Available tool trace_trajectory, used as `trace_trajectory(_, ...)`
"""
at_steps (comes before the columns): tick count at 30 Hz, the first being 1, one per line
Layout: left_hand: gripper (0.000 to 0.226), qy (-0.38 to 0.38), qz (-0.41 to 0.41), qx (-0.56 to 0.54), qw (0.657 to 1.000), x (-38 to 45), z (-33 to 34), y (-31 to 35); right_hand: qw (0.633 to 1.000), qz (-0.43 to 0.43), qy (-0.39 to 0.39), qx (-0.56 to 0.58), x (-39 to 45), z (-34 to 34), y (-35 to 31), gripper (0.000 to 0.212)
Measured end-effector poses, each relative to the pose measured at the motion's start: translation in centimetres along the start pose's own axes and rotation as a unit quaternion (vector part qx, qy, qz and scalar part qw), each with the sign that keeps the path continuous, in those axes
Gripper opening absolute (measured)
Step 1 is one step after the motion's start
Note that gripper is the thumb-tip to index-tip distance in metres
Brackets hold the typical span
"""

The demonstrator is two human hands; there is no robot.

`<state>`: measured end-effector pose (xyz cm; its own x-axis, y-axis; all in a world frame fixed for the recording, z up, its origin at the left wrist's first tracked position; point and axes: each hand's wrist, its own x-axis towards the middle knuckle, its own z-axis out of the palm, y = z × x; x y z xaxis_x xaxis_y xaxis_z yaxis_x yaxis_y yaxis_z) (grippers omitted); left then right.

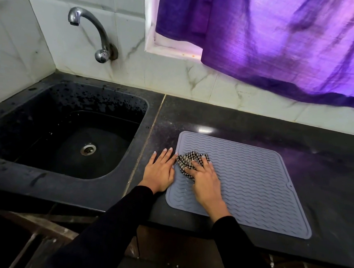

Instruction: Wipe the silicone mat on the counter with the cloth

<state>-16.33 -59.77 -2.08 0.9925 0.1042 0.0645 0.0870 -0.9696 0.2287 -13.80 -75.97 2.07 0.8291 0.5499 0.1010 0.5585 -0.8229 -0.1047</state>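
A grey silicone mat [251,178] with wavy ridges lies flat on the black counter [324,166]. A crumpled black-and-white checked cloth [186,162] sits on the mat near its left edge. My right hand [205,181] lies on top of the cloth, fingers spread over it and pressing it onto the mat. My left hand [161,171] rests flat on the counter, fingers straight, right at the mat's left edge and touching it.
A black sink [73,132] with a steel drain is set into the counter on the left, under a chrome tap [91,33]. A purple curtain [279,41] hangs over the back wall. The counter's front edge runs just below the mat.
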Motion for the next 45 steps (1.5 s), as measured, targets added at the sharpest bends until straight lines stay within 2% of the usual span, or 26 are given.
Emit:
trace_trajectory(4, 0.084, -0.007, -0.006, -0.008, 1.0, -0.1, -0.2, 0.1, 0.999, -0.002, -0.024, -0.044, -0.2, -1.5, 1.1, 0.046)
trace_trajectory(5, 0.084, -0.007, -0.005, -0.013, 1.0, -0.1, -0.2, 0.1, 0.999, 0.022, -0.024, -0.04, 0.0, -1.9, 1.4, 0.044)
trace_trajectory(6, 0.084, -0.006, -0.004, -0.017, 1.0, -0.2, -0.3, 0.2, 0.996, 0.08, -0.027, -0.012, 0.2, -2.2, 1.8, 0.039)
trace_trajectory(8, 0.084, -0.003, -0.001, -0.019, 1.0, -0.2, -0.4, 0.3, 0.959, 0.25, -0.012, 0.134, 1.0, -3.5, 3.0, 0.032)
trace_trajectory(9, 0.084, -0.002, 0.001, -0.02, 1.0, -0.3, -0.4, 0.3, 0.924, 0.308, 0.008, 0.226, 1.3, -4.0, 3.3, 0.031)
trace_trajectory(10, 0.084, -0.001, 0.003, -0.02, 1.0, -0.3, -0.4, 0.2, 0.895, 0.326, 0.042, 0.301, 1.7, -4.1, 3.3, 0.031)
trace_trajectory(11, 0.084, 0.0, 0.006, -0.021, 1.0, -0.3, -0.5, 0.2, 0.885, 0.315, 0.068, 0.337, 1.9, -4.2, 2.7, 0.036)
trace_trajectory(13, 0.084, -0.001, 0.009, -0.023, 1.0, -0.4, -0.6, 0.1, 0.918, 0.233, 0.072, 0.314, 1.7, -3.8, 0.5, 0.05)
trace_trajectory(16, 0.085, 0.001, 0.009, -0.016, 1.0, -0.3, -0.5, 0.0, 0.984, 0.087, 0.019, 0.151, 0.5, -1.4, -1.8, 0.057)
trace_trajectory(18, 0.085, 0.0, 0.007, -0.011, 1.0, -0.2, -0.3, -0.1, 0.998, 0.045, 0.003, 0.044, 0.3, -0.4, -1.4, 0.048)
trace_trajectory(22, 0.084, -0.005, 0.004, -0.008, 1.0, -0.1, -0.2, -0.2, 0.999, 0.019, 0.02, -0.046, 0.2, -0.8, -0.5, 0.041)
trace_trajectory(27, 0.083, -0.003, 0.005, -0.012, 1.0, 0.0, -0.1, -0.3, 0.995, 0.068, 0.0, -0.079, -0.5, -1.0, 1.8, 0.039)
trace_trajectory(29, 0.082, -0.003, 0.006, -0.013, 1.0, 0.0, 0.0, -0.3, 0.991, 0.124, 0.008, -0.039, -0.9, -1.5, 3.3, 0.037)
trace_trajectory(31, 0.083, -0.001, 0.008, -0.017, 1.0, 0.0, 0.0, -0.2, 0.968, 0.24, 0.03, 0.071, -1.0, -2.4, 5.1, 0.033)
trace_trajectory(33, 0.082, 0.007, 0.012, -0.024, 1.0, -0.1, -0.1, -0.2, 0.901, 0.356, 0.055, 0.241, -0.7, -3.7, 6.0, 0.035)
trace_trajectory(34, 0.081, 0.015, 0.017, -0.03, 0.999, -0.2, -0.1, -0.3, 0.869, 0.375, 0.084, 0.312, -0.5, -4.0, 5.8, 0.038)
trace_trajectory(35, 0.078, 0.026, 0.025, -0.035, 0.999, -0.2, -0.1, -0.3, 0.856, 0.365, 0.109, 0.349, -0.2, -4.0, 5.1, 0.041)
trace_trajectory(36, 0.076, 0.037, 0.037, -0.037, 0.998, -0.2, -0.1, -0.3, 0.866, 0.336, 0.113, 0.353, -0.1, -3.9, 3.8, 0.044)
trace_trajectory(38, 0.073, 0.039, 0.056, -0.033, 0.997, -0.3, -0.1, -0.3, 0.915, 0.235, 0.097, 0.312, -0.2, -2.9, 0.9, 0.052)
trace_trajectory(41, 0.077, 0.026, 0.052, -0.029, 0.998, -0.4, -0.2, -0.3, 0.982, 0.081, 0.048, 0.161, -1.2, 0.2, -1.7, 0.058)
trace_trajectory(45, 0.078, 0.026, 0.04, -0.03, 0.998, -0.3, -0.3, -0.2, 0.996, 0.024, 0.043, 0.077, -1.9, 1.8, -0.4, 0.058)
